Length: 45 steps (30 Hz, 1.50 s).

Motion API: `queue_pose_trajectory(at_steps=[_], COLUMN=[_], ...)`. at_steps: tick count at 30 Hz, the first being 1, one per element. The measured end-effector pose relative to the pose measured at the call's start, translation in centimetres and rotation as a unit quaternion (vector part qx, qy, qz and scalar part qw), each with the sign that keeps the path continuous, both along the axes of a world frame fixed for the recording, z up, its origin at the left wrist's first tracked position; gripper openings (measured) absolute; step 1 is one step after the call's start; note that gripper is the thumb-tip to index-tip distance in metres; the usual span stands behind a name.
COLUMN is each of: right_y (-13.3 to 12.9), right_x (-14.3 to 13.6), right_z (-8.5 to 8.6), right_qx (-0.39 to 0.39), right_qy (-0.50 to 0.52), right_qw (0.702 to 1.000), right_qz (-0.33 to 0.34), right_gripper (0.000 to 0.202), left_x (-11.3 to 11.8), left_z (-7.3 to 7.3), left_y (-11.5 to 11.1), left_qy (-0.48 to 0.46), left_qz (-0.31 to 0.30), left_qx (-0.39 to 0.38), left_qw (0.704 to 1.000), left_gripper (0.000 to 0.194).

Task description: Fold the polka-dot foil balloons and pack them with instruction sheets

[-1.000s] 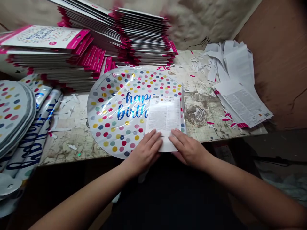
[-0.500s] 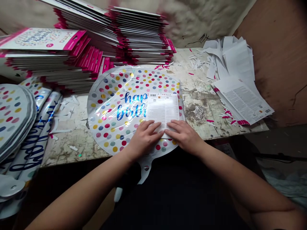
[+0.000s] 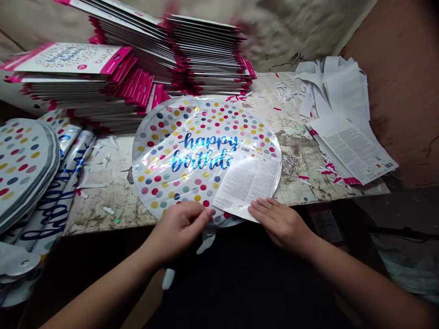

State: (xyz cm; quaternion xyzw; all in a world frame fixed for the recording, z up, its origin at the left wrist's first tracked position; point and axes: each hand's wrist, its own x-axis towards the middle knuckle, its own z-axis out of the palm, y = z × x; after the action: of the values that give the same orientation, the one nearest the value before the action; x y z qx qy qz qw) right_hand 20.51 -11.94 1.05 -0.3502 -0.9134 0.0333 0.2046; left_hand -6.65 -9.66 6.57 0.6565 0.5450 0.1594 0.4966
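Observation:
A flat round foil balloon (image 3: pixel 181 183) with coloured dots and blue "happy birthday" lettering lies on the worktable, its tail hanging over the front edge. On its right part rests a white printed card (image 3: pixel 245 183), tilted, with small text and a barcode, covering the end of the lettering. My right hand (image 3: pixel 283 224) lies with stretched fingers on the card's lower right edge. Near the balloon's lower edge, just left of the card's lower corner, is my left hand (image 3: pixel 183 228), its fingers curled in and thumb against them. Whatever it may pinch is hidden.
Stacks of pink-edged packages (image 3: pixel 209 55) stand behind the balloon and at back left (image 3: pixel 78 59). More dotted foil balloons (image 3: pixel 24 160) are piled on the left. Printed cards (image 3: pixel 360 146) and white paper sheets (image 3: pixel 343 87) lie on the right. Paper scraps litter the worktable (image 3: pixel 92 214).
The balloon's right side, folded before, is spread out round. The card has shifted right and turned askew. My hands have moved apart; the left has left the card and curled up.

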Motion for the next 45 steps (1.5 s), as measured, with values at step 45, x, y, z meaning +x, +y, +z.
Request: queue_pose_trajectory(at_steps=[45], right_y=[9.1], right_x=[-4.9], right_z=[9.9], right_qx=[-0.200], right_qy=[0.497], right_qw=[0.844], right_qz=[-0.009], right_gripper=[0.022], left_x=[-1.5], left_z=[7.6], left_y=[3.3], left_qy=[-0.040], left_qz=[0.042], left_qx=[0.479], left_qw=[0.876], left_gripper=[0.040])
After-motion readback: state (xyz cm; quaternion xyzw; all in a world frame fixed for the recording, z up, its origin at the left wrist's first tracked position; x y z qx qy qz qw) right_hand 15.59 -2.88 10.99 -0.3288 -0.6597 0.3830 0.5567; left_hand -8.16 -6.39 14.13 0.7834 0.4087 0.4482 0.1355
